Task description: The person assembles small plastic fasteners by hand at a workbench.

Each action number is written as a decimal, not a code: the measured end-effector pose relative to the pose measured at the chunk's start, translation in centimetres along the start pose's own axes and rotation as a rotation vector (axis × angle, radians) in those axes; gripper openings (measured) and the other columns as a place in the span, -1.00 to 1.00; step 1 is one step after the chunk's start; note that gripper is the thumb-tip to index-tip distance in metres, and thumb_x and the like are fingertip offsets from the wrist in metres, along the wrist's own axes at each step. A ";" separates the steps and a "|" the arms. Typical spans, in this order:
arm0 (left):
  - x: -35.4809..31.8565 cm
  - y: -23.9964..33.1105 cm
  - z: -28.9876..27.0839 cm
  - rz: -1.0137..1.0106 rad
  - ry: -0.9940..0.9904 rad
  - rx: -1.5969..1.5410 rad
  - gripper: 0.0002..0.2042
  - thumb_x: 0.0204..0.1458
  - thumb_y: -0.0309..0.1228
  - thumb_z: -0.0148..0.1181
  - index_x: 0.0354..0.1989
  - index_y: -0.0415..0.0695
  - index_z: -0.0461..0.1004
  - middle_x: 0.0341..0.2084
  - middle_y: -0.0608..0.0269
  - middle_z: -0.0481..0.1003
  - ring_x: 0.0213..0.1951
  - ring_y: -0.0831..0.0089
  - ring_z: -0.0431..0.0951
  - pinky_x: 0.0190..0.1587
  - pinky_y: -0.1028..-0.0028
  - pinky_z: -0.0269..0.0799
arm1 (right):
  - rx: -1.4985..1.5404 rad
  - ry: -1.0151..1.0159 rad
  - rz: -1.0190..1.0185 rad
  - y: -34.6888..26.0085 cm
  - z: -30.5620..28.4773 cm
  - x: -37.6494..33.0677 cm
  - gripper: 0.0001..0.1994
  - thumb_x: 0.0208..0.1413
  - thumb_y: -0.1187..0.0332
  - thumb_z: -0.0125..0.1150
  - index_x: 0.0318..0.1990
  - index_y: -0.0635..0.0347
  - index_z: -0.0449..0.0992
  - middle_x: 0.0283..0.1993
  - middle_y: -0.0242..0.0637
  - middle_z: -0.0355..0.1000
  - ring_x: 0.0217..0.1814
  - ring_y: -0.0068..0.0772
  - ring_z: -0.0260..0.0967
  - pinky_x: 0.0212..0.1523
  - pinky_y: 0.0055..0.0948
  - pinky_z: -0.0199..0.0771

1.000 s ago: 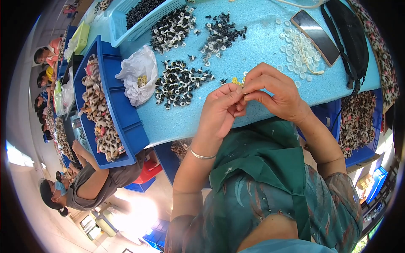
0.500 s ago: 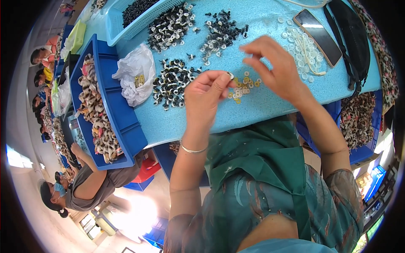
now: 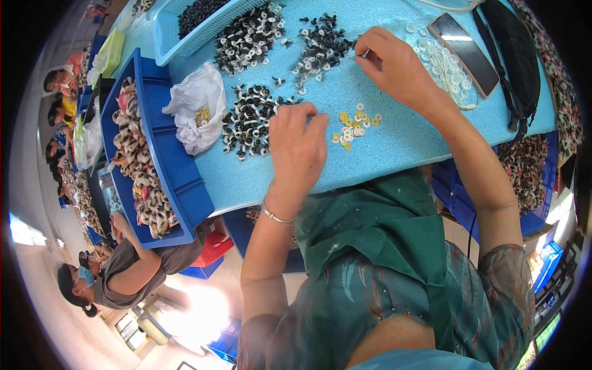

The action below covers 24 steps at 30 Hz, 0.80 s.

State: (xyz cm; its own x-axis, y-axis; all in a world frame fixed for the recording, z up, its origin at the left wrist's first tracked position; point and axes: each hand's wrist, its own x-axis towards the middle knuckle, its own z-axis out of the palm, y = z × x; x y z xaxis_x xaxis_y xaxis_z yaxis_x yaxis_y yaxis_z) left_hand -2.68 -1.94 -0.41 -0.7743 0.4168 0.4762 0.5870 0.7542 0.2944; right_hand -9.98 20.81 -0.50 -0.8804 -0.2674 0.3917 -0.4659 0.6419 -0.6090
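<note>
My left hand (image 3: 297,151) rests knuckles-up on the light blue table (image 3: 394,148), fingers curled at the edge of a pile of small black-and-white parts (image 3: 246,120). I cannot see what its fingertips hold. My right hand (image 3: 394,68) reaches further out, fingertips pinched beside a pile of small black parts (image 3: 320,43). A small heap of yellow and white rings (image 3: 354,126) lies between the two hands. Clear round washers (image 3: 444,65) lie to the right of my right hand.
A crumpled white plastic bag (image 3: 197,105) with yellow rings sits left of the piles. A blue tray (image 3: 176,166) holds patterned pieces. A light blue basket (image 3: 203,28) holds black parts. A phone (image 3: 464,52) and a black pouch (image 3: 518,68) lie at right. Other people sit at left.
My hands, joined together a second ago, have separated. The right hand moved out to the black parts, the left hand went down to the black-and-white pile. Yellow rings now lie on the table.
</note>
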 end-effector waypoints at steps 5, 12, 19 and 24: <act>0.4 -0.6 -0.3 -0.024 0.073 0.082 -0.81 -0.17 -0.61 0.35 -0.34 -0.13 0.56 -0.34 0.24 0.50 -0.29 0.23 0.45 -0.24 0.30 0.33 | 0.280 -0.048 0.194 -1.4 -1.7 -2.1 -0.86 0.05 0.52 0.27 -0.22 0.26 0.53 -0.29 -0.23 0.46 -0.32 -0.37 0.52 -0.27 -0.41 0.50; 3.4 2.4 2.5 -0.022 -0.091 -0.134 -0.93 -0.09 -0.50 0.32 -0.42 -0.14 0.57 -0.48 0.21 0.44 -0.35 0.20 0.41 -0.25 0.26 0.35 | 0.374 -0.070 0.180 -2.6 -2.7 -4.7 -0.89 0.06 0.53 0.29 -0.23 0.26 0.58 -0.31 -0.30 0.48 -0.32 -0.46 0.49 -0.31 -0.48 0.46; 3.9 2.2 2.7 -0.078 -0.147 -0.163 -0.94 -0.06 -0.49 0.32 -0.45 -0.18 0.56 -0.49 0.18 0.47 -0.35 0.22 0.46 -0.27 0.30 0.38 | 0.392 -0.029 0.211 -3.4 -3.3 -6.3 -0.84 0.00 0.51 0.38 -0.23 0.26 0.59 -0.33 -0.32 0.47 -0.37 -0.51 0.45 -0.32 -0.49 0.45; 3.3 2.6 0.7 -0.514 -0.226 -0.710 -0.91 0.03 -0.48 0.35 -0.33 -0.22 0.59 -0.45 0.33 0.55 -0.39 0.54 0.52 -0.30 0.54 0.40 | 0.481 -0.052 0.177 -4.1 -3.0 -6.8 -0.81 -0.02 0.51 0.39 -0.21 0.23 0.59 -0.32 -0.33 0.48 -0.35 -0.50 0.47 -0.30 -0.50 0.47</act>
State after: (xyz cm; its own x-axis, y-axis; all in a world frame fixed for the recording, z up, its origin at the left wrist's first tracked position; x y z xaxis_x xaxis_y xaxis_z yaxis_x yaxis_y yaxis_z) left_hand -3.83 1.78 1.32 -0.9652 0.2614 -0.0078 0.1052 0.4153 0.9036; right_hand -1.83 22.10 1.43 -0.9469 -0.2279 0.2269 -0.2869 0.2802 -0.9160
